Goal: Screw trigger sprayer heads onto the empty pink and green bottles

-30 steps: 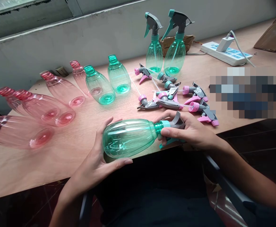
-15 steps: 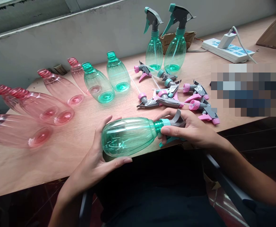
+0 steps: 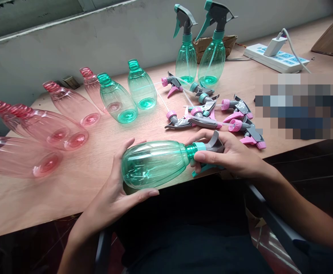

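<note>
A clear green bottle (image 3: 155, 163) lies on its side between my hands, just above the table's front edge. My left hand (image 3: 121, 186) is wrapped round its base, thumb below. At its neck, my right hand (image 3: 226, 154) grips a grey and teal trigger sprayer (image 3: 212, 144) by its teal collar, which sits at the mouth of the bottle; green threads still show beside the collar. Part of the sprayer is hidden by the right fingers. Behind my right hand lie several loose trigger sprayers (image 3: 205, 121) with pink or teal collars and thin white tubes.
Several pink bottles (image 3: 69, 102) stand at the left. Two open green bottles (image 3: 142, 87) are mid-table. Two green spray bottles (image 3: 212, 62) with sprayers fitted stand before a cardboard box (image 3: 231, 45). A white power strip (image 3: 277, 59) with a plugged-in charger lies back right, near a blurred-out patch.
The view has shifted very slightly. Both hands keep the same hold on the bottle and sprayer, with no other clear movement.
</note>
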Demonstrator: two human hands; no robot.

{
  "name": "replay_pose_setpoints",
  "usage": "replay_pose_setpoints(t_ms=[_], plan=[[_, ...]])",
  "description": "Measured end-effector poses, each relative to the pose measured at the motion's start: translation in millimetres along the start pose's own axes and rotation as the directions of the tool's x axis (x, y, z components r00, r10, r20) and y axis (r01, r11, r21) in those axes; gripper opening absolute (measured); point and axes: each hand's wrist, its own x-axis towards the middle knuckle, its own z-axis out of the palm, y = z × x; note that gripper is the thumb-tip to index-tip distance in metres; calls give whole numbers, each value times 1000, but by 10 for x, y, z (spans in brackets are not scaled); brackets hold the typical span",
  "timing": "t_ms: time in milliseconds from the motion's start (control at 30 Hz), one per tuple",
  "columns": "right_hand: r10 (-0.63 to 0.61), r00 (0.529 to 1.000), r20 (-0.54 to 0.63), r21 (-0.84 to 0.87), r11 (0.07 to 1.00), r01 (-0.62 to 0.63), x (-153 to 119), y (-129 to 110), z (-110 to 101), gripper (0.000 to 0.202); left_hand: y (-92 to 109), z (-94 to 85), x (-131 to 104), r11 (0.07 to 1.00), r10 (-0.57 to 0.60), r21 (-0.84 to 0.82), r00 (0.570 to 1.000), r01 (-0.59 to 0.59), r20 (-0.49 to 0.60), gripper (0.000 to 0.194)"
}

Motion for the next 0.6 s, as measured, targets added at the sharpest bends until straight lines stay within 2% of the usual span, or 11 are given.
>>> replay_pose_setpoints(t_ms=[267,600], plan=[[-19,1000,-8,-29,999,18,-1,-12,-4,30,-3,7,6,1000,1,0,1000,-1,2,104],[-13,1000,3,49,999,13,3,-1,-6,26,-28,10,7,999,6,42,1000,-5,-23,105]])
